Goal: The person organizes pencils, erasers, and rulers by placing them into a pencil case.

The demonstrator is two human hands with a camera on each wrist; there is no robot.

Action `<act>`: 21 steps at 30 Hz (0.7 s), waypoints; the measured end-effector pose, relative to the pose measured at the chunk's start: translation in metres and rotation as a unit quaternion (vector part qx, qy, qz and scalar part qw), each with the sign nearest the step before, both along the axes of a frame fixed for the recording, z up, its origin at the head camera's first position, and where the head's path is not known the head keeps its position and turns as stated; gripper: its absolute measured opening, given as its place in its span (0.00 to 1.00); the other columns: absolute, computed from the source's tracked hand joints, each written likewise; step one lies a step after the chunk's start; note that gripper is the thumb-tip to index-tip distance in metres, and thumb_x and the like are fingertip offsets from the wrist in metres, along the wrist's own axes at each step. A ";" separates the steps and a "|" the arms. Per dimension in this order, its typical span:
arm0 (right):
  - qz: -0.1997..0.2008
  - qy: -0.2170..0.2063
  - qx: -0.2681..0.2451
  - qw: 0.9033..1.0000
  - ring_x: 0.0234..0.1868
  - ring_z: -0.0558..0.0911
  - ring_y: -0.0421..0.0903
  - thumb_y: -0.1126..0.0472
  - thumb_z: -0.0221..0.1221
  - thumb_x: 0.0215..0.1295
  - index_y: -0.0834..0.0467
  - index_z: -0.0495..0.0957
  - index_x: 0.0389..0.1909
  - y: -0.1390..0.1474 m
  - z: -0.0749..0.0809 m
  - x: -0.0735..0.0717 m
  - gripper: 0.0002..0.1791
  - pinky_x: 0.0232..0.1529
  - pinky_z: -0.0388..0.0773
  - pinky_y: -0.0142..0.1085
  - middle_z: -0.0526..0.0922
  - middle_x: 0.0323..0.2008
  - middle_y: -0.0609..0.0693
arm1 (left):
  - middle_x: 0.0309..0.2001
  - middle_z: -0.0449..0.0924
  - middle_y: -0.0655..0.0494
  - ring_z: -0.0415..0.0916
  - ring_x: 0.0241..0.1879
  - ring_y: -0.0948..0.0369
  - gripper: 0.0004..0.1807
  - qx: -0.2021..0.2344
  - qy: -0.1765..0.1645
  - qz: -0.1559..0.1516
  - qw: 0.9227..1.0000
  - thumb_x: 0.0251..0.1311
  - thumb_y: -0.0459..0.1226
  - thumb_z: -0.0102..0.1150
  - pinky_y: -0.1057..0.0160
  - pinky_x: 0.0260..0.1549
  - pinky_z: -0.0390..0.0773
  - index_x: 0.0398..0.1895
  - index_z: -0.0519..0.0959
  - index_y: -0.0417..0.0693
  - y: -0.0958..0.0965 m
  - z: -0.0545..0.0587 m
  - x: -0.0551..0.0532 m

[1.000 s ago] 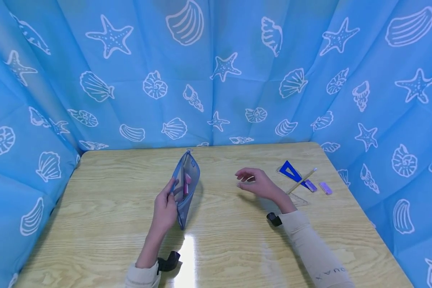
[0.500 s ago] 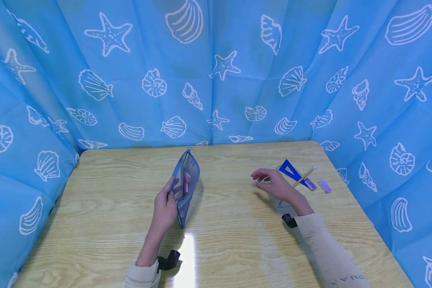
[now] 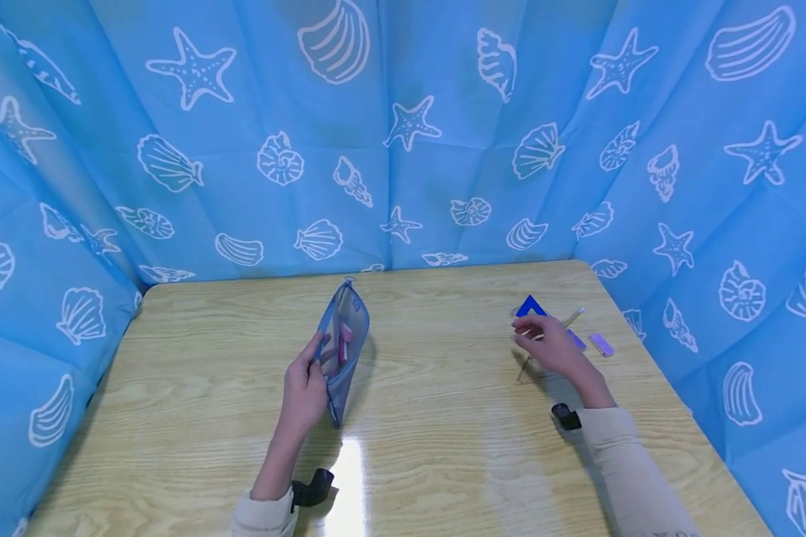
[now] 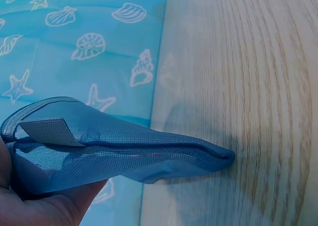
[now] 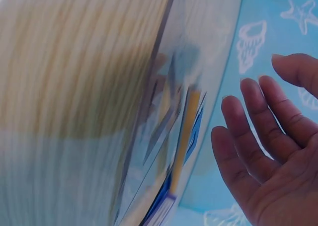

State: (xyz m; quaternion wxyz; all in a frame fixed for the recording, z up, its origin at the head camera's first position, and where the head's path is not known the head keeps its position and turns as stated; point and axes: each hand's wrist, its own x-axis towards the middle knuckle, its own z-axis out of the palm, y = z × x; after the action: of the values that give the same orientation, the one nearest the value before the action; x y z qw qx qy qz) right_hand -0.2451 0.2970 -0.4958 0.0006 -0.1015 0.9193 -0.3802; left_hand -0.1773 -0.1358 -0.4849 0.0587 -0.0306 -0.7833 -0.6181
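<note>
My left hand (image 3: 305, 388) grips the near-left edge of a blue mesh zip pouch (image 3: 359, 335), held upright with its mouth spread. Inside it a pink item (image 3: 345, 339) shows. In the left wrist view, the mesh pouch (image 4: 109, 161) sits between thumb and fingers. My right hand (image 3: 556, 350) hovers over the stationery at the right, fingers loosely bent and holding nothing. Under and around it lie a blue set square (image 3: 529, 304), a pencil (image 3: 573, 318) and a clear ruler-like piece, partly covered. The right wrist view has the pencil (image 5: 185, 141) beside the spread fingers.
A purple eraser (image 3: 601, 344) lies right of the hand; another purple block is partly hidden behind the hand. The wooden table (image 3: 430, 418) ends at a blue shell-print curtain (image 3: 443, 186) at the back and sides. Each wrist carries a black camera.
My right hand has moved right, from the middle of the table to over the set square and pencil. The left hand and pouch stay nearly still; the view has shifted slightly.
</note>
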 end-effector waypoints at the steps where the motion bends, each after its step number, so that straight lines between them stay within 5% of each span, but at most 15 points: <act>1: -0.006 -0.001 -0.001 1.000 0.49 0.82 0.59 0.62 0.59 0.73 0.69 0.78 0.57 0.003 0.000 0.001 0.17 0.44 0.83 0.40 0.82 0.50 0.65 | 0.74 0.64 0.37 0.67 0.69 0.39 0.29 -0.002 0.001 0.001 1.000 0.74 0.25 0.29 0.45 0.54 0.82 0.78 0.56 0.37 0.000 0.000 0.000; 8: -0.035 0.008 0.012 0.999 0.48 0.82 0.60 0.64 0.59 0.72 0.70 0.79 0.55 0.021 -0.002 0.003 0.17 0.45 0.82 0.42 0.82 0.50 0.67 | 0.73 0.64 0.35 0.68 0.68 0.37 0.29 -0.002 0.005 0.003 1.000 0.74 0.25 0.29 0.42 0.58 0.81 0.78 0.57 0.34 0.001 0.001 0.001; 13: -0.044 -0.003 0.021 0.999 0.49 0.82 0.61 0.63 0.59 0.72 0.70 0.78 0.56 0.029 -0.003 0.006 0.17 0.47 0.83 0.49 0.83 0.50 0.67 | 0.74 0.64 0.36 0.68 0.69 0.38 0.29 -0.009 0.001 0.003 1.000 0.75 0.26 0.29 0.50 0.51 0.82 0.78 0.56 0.35 0.002 0.002 0.001; 21: -0.053 -0.003 0.030 0.998 0.47 0.82 0.59 0.64 0.61 0.71 0.71 0.79 0.54 0.037 -0.006 0.012 0.17 0.42 0.82 0.38 0.84 0.47 0.66 | 0.74 0.65 0.38 0.68 0.69 0.39 0.29 -0.008 -0.005 0.004 1.000 0.75 0.26 0.29 0.51 0.49 0.81 0.78 0.56 0.35 0.001 0.003 0.002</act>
State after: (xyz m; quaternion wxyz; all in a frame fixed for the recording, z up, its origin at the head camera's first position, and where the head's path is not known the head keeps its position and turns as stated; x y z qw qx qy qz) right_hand -0.2326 0.3340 -0.5014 -0.0139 -0.0520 0.9345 -0.3519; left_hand -0.1752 -0.1347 -0.4823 0.0568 -0.0251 -0.7888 -0.6115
